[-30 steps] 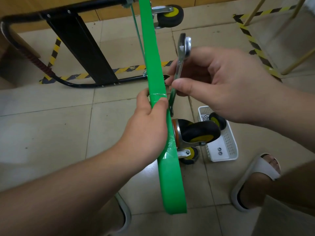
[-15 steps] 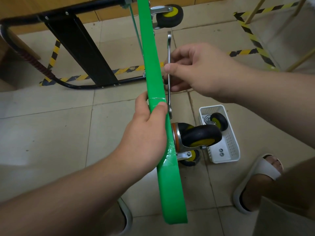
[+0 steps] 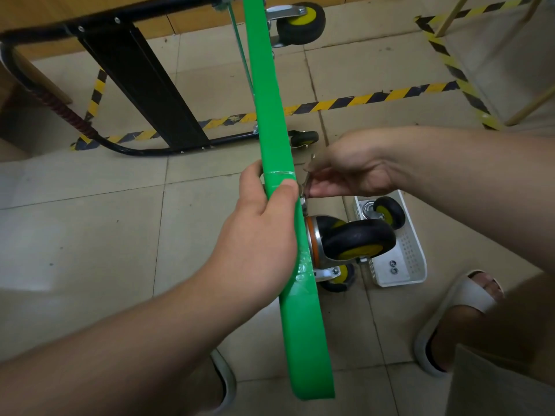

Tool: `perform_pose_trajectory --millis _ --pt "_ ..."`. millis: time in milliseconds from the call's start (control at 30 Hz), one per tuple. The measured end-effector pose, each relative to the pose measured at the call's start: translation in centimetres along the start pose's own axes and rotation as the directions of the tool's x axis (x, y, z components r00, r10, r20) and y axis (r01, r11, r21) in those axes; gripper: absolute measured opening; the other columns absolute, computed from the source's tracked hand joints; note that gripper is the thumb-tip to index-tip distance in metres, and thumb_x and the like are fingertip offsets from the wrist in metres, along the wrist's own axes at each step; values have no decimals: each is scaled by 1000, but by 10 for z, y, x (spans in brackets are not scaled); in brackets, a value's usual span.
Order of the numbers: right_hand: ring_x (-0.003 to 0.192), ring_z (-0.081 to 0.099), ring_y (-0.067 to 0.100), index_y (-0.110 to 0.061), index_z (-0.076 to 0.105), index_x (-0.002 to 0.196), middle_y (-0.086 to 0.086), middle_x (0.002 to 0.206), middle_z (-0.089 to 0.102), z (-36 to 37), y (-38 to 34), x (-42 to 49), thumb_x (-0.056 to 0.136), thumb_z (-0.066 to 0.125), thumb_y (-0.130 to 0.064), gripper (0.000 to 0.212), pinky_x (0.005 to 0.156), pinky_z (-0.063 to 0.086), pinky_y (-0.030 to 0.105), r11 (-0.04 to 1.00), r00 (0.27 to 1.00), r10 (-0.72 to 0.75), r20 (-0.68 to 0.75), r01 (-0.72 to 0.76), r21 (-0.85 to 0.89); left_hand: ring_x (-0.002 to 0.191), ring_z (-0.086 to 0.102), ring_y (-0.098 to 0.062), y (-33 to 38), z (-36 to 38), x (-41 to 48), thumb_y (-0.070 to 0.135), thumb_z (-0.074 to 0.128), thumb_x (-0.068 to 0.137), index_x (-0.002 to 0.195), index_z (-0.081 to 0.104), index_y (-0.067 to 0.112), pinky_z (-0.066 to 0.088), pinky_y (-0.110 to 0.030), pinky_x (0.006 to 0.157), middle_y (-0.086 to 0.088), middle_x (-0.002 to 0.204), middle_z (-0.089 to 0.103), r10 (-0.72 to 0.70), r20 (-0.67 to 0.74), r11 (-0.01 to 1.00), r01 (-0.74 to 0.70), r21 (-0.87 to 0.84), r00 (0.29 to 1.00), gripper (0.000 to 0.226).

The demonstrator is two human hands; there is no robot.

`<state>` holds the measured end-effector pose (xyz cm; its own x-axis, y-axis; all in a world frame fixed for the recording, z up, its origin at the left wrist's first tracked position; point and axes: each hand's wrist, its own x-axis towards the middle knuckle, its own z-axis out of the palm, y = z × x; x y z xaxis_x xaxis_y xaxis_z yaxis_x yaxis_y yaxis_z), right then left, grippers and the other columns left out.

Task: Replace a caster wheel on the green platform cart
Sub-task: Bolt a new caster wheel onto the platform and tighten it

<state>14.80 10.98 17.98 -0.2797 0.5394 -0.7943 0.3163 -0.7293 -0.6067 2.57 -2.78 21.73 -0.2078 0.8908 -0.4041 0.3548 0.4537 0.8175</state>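
Note:
The green platform cart [image 3: 270, 94] stands on its edge, running from top centre toward me. My left hand [image 3: 261, 235] grips its edge from the left. A black caster wheel with a yellow hub [image 3: 357, 240] sticks out of the deck's right face just below that grip. My right hand [image 3: 348, 175] is closed on a silver wrench [image 3: 307, 183], mostly hidden by the fingers, pressed against the deck right above the caster's mounting plate. Another caster [image 3: 338, 279] shows lower down.
A white plastic basket [image 3: 414, 265] on the floor holds a spare caster wheel [image 3: 389, 213] and two nuts [image 3: 393, 266]. The cart's black handle frame [image 3: 141, 82] lies to the left. More casters are at top [image 3: 300, 21] and middle [image 3: 303, 139]. My sandalled foot [image 3: 462, 313] is at right.
My right hand has come down from above the deck, bringing the wrench from upright to low against the deck beside the caster plate. My left hand has kept its grip.

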Motion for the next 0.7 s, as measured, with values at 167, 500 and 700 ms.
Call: perform_pose_trajectory --millis 167,500,700 --pt "63 74 20 3 55 110 17 74 73 -1 1 -3 105 49 -9 14 65 61 28 998 999 -14 -49 16 58 68 54 20 1 0 0 45 31 105 140 30 48 39 -1 46 19 92 56 6 3 1000 -6 18 1000 35" --pt "76 75 10 -14 63 107 1 89 71 -3 -13 -45 102 58 -20 10 66 60 21 637 628 -758 -175 656 -406 67 61 7 3 0 -2 46 30 105 139 30 51 40 -8 45 21 90 57 -2 -14 1000 2 6 1000 34" --pt "89 72 12 -2 57 116 -2 95 69 -3 -3 -70 100 57 -20 24 75 60 26 263 370 -923 107 808 -527 72 62 -1 3 1 -2 46 31 105 141 29 49 43 -15 49 21 92 57 6 -25 1000 -6 15 1000 36"
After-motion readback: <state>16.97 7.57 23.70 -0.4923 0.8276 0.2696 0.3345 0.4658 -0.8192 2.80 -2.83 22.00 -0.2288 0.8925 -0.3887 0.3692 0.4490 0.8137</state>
